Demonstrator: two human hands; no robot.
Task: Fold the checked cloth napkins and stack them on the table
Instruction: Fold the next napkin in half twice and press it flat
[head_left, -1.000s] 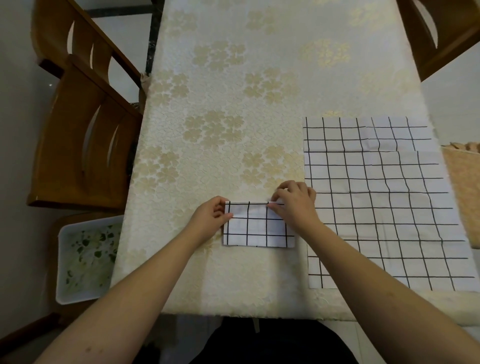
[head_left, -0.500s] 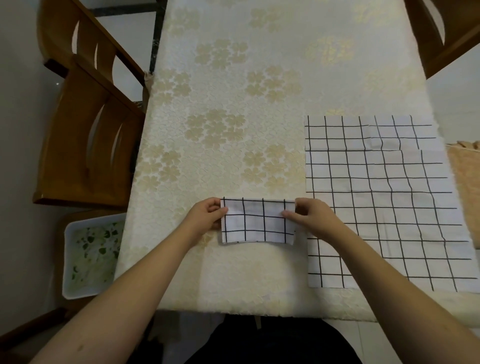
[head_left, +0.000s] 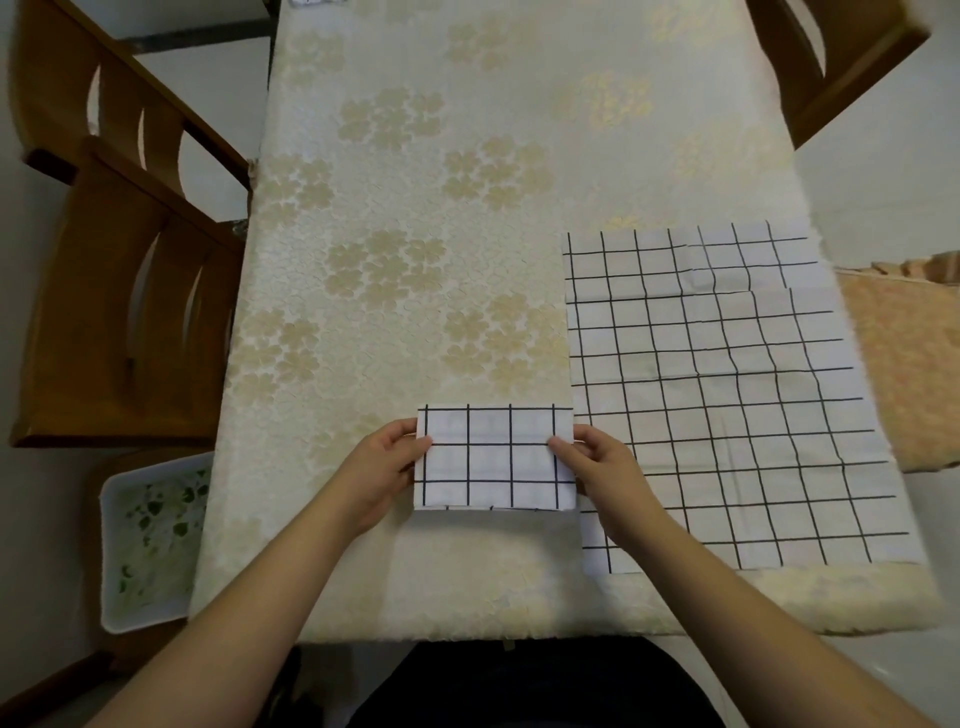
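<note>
No readable text anywhere in view.

The folded napkin pinched between both hands carries only a black grid on white, no lettering; the unfolded napkins just right of the grip show the same plain checks, and the tablecloth beyond the grip bears only pale flower motifs, with no label, brand or number.

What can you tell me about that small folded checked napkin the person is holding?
The folded napkin is a white cloth rectangle with a thin black grid, folded into layers, lying flat near the table's front edge. The left hand pinches its left end, the right hand its right end. Its right edge meets the larger unfolded napkins spread beside it.
</note>
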